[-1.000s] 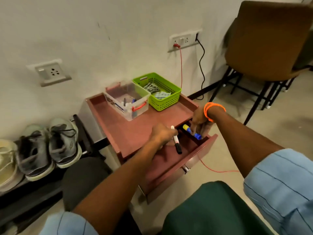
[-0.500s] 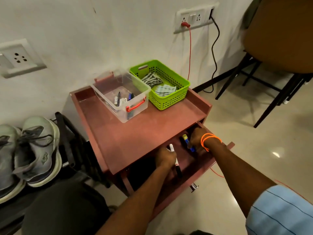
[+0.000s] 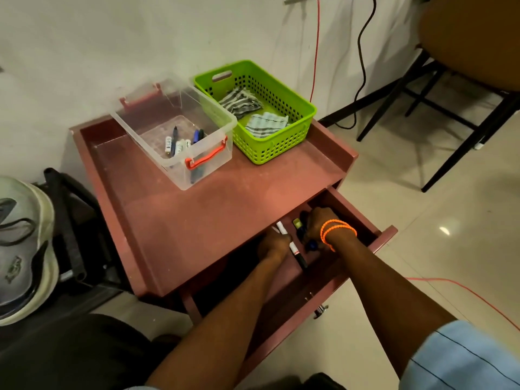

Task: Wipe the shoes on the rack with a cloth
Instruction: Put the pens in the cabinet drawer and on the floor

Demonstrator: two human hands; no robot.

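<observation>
Head view, standing over the scene. A brown chair (image 3: 472, 38) on black legs sits at upper right, well apart from the work. The red cabinet (image 3: 225, 209) stands against the wall, its drawer (image 3: 385, 237) pulled open toward the person. On the cabinet top, at the back: a clear plastic box (image 3: 180, 130) with red handles holding several markers, and just beside it on the right a green basket (image 3: 292, 142). In the basket lie two folded cloths, a dark striped cloth (image 3: 239, 104) behind and a pale striped cloth (image 3: 266, 125) in front (neither is touched). At far left one grey shoe (image 3: 19, 249) sits on a black rack (image 3: 67, 220), partly cut by the frame edge.

Both hands are down in the drawer, well apart from cloths and shoe; the cabinet top lies between them and the basket. Left hand (image 3: 274, 244) is curled round a white-and-black marker (image 3: 291, 244), which sticks out on both sides of the fist. Right hand (image 3: 320, 223), with orange bands (image 3: 336, 230) at the wrist, is curled over a blue marker (image 3: 309, 243) with a yellowish end; the exact grip is partly hidden in shadow.
</observation>
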